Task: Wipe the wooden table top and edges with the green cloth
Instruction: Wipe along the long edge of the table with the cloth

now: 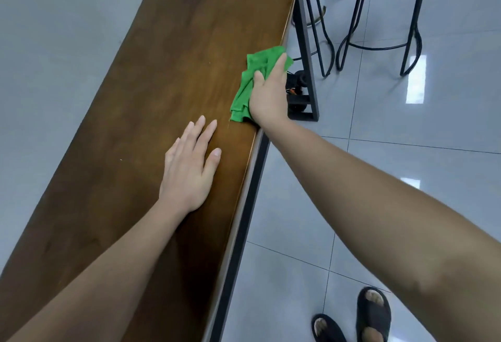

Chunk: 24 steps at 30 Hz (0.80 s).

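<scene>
A long, narrow dark-brown wooden table top [151,76] runs from the near left up to the far right. The crumpled green cloth [245,89] lies on its right edge, partly draped over the side. My right hand [268,95] presses on the cloth, thumb on top and fingers curled over the edge. My left hand [189,165] rests flat on the wood nearer to me, fingers spread, holding nothing.
A black metal table frame [306,51] stands under the right edge, with a small black object [296,89] beside it. Black wire stool legs [379,30] stand on the glossy grey tiled floor at the far right. My feet in black sandals [374,314] are below.
</scene>
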Tool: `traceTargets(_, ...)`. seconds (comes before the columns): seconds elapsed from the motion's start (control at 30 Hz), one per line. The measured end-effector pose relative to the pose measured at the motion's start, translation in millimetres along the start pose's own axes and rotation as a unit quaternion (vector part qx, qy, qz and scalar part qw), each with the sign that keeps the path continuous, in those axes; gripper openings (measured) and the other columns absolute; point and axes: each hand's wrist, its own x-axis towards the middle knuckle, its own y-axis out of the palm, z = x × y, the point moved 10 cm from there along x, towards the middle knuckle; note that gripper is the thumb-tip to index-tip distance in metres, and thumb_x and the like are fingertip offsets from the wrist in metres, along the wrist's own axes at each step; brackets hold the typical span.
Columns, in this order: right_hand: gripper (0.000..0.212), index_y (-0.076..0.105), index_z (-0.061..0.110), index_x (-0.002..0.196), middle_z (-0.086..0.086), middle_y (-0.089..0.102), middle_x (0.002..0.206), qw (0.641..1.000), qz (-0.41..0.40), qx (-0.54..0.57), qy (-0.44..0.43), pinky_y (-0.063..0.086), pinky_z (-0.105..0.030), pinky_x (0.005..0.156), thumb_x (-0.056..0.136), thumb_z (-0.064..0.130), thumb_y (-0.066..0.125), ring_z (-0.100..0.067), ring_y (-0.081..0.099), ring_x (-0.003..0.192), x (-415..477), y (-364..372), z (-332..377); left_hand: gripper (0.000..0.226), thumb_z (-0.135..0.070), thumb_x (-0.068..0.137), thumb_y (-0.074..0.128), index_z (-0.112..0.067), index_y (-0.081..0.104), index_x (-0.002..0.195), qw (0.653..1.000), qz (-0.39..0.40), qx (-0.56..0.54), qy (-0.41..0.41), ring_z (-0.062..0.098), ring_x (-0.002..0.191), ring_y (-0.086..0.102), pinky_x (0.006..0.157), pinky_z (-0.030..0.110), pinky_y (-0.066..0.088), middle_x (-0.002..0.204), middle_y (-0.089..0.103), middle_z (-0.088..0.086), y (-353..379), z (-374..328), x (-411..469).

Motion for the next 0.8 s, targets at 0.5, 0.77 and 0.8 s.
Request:
traceTargets(0.5,0.073,-0.009,0.040,0.174,0.012,0.006,0.185,0.999,0.017,0.032,-0.004,0.017,-0.032,0.133,0.118,0.043,0.038,-0.009,0.013,0.168,-193,34,-64,0.064,-0.062,0.116,0.018,-0.038,0.021,0.175,1.000,-0.002,0.002,0.009,0.012,0.171,0.009,0.134,0.058,0.020,0.184,0.015,-0.012,2,5,0)
traceTargets(0.77,0.075,-0.032,0.074,0.149,0.050,-0.024,0.165,0.994,0.076,0.053,0.054,0.010,-0.022,0.131,0.112,0.058,0.032,0.023,-0.012,0.155,-297,58,-93,0.062,-0.058,0.116,0.021,-0.039,0.022,0.175,1.000,-0.008,-0.007,0.004,0.012,0.170,0.009,0.134,0.057,0.018,0.184,0.016,-0.012,2,4,1)
traceTargets(0.8,0.079,-0.031,0.067,0.155,0.042,-0.021,0.171,0.995,0.072,0.052,0.042,0.012,-0.026,0.134,0.115,0.053,0.036,0.017,-0.010,0.160,-285,56,-86,0.062,-0.058,0.116,0.021,-0.039,0.021,0.175,1.000,-0.009,-0.006,0.005,0.012,0.170,0.010,0.134,0.057,0.018,0.184,0.016,-0.012,2,5,1)
